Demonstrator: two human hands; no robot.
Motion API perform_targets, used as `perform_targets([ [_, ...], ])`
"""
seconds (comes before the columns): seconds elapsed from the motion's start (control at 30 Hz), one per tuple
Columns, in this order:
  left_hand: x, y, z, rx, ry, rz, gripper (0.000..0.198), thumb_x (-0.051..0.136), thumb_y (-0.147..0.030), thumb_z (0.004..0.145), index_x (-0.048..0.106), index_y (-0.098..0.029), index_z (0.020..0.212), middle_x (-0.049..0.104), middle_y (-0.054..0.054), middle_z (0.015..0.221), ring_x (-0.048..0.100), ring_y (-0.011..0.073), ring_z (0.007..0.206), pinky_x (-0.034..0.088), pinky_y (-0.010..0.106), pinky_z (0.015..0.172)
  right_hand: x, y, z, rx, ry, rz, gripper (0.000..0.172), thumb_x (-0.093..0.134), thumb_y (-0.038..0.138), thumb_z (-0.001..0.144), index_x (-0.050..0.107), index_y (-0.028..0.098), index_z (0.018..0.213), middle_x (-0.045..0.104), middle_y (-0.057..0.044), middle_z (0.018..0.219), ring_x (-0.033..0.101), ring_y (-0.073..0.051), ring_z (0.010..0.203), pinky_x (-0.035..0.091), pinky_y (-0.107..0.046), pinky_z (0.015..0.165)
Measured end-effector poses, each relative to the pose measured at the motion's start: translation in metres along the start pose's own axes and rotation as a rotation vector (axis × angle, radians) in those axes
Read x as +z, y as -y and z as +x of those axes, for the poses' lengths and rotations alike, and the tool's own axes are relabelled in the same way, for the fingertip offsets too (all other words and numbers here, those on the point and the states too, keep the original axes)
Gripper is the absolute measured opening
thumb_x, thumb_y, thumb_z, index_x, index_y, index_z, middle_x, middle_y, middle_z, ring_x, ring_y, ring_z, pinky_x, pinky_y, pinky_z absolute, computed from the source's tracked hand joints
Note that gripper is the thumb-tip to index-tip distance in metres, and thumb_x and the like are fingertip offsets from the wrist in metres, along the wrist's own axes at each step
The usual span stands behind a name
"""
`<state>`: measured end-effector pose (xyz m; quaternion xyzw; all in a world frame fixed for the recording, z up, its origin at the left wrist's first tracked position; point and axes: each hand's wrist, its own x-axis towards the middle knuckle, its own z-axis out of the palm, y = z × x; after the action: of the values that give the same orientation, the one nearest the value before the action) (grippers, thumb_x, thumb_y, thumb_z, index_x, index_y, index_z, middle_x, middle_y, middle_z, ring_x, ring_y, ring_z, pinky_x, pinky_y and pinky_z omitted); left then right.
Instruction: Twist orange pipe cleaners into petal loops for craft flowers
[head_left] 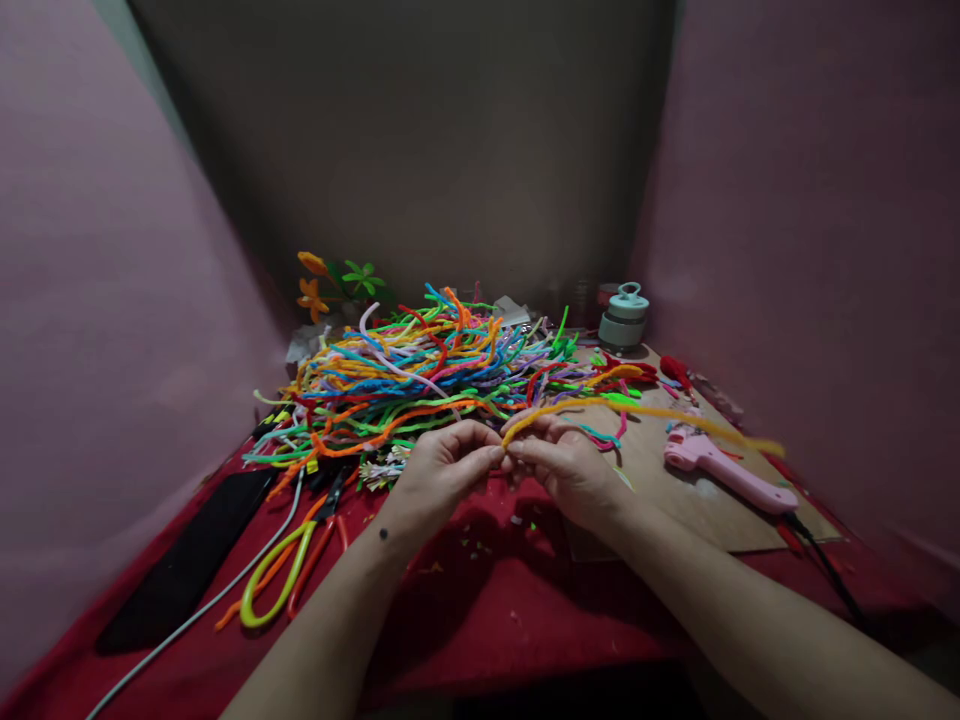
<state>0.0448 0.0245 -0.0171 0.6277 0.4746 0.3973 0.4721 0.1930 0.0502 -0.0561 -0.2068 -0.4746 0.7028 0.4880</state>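
Note:
A big heap of pipe cleaners (435, 370) in many colours lies across the back of the red cloth (480, 610). My left hand (442, 465) and my right hand (566, 465) meet in front of the heap, fingertips pinched together. Between them they hold one end of a long yellow-orange pipe cleaner (645, 412), which runs off to the right, blurred at its far end. Both hands are closed on it.
A pink glue gun (724, 468) lies on a brown board (675, 490) at right, its black cord trailing forward. Yellow-handled scissors (289, 565), a white cable and a black flat object (191, 560) lie at left. A grey round container (624, 317) and orange and green flowers (330, 280) stand behind.

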Motion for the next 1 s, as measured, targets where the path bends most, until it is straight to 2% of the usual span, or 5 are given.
perform_targets([
  [0.23, 0.0017, 0.0051, -0.0017, 0.091, -0.045, 0.192, 0.014, 0.052, -0.023, 0.079, 0.06, -0.012, 0.077, 0.051, -0.003, 0.061, 0.043, 0.0056, 0.052, 0.035, 0.017, 0.049, 0.0069, 0.0052, -0.0077, -0.096, -0.119, -0.293, 0.009, 0.06, 0.025, 0.074, 0.058, 0.017, 0.077, 0.058, 0.001, 0.067, 0.054, -0.012, 0.061, 0.041, -0.024, 0.057],
  [0.37, 0.0037, 0.0041, -0.0011, 0.041, -0.088, 0.195, 0.013, 0.052, -0.023, 0.077, 0.06, -0.012, 0.076, 0.052, -0.003, 0.059, 0.043, 0.0055, 0.049, 0.035, 0.017, 0.046, 0.006, 0.002, -0.0083, -0.109, -0.14, -0.362, 0.009, 0.06, 0.025, 0.075, 0.059, 0.016, 0.075, 0.057, 0.0, 0.067, 0.053, -0.013, 0.063, 0.041, -0.026, 0.061],
  [0.57, 0.0065, 0.0007, -0.0015, -0.044, -0.094, 0.149, 0.013, 0.053, -0.023, 0.076, 0.06, -0.012, 0.071, 0.052, -0.004, 0.051, 0.039, 0.0039, 0.039, 0.029, 0.015, 0.038, 0.0052, -0.0028, -0.0055, -0.076, -0.118, -0.284, 0.01, 0.06, 0.026, 0.074, 0.058, 0.016, 0.071, 0.057, 0.0, 0.067, 0.053, -0.013, 0.061, 0.04, -0.027, 0.06],
  [0.77, 0.0044, 0.0055, -0.001, -0.026, -0.092, 0.135, 0.013, 0.052, -0.023, 0.076, 0.06, -0.014, 0.074, 0.05, -0.006, 0.047, 0.039, 0.004, 0.036, 0.029, 0.015, 0.036, 0.0057, -0.0029, -0.0062, -0.056, -0.176, -0.283, 0.01, 0.061, 0.027, 0.072, 0.058, 0.018, 0.072, 0.056, 0.0, 0.068, 0.051, -0.013, 0.063, 0.04, -0.027, 0.062],
  [1.0, 0.0026, -0.0011, -0.0041, -0.027, -0.06, 0.152, 0.015, 0.056, -0.028, 0.075, 0.06, -0.013, 0.076, 0.052, -0.005, 0.052, 0.042, 0.0048, 0.042, 0.031, 0.015, 0.039, 0.0008, -0.0043, -0.0039, -0.042, -0.127, -0.166, 0.01, 0.063, 0.025, 0.07, 0.059, 0.017, 0.073, 0.054, 0.001, 0.067, 0.051, -0.011, 0.059, 0.041, -0.026, 0.059],
])
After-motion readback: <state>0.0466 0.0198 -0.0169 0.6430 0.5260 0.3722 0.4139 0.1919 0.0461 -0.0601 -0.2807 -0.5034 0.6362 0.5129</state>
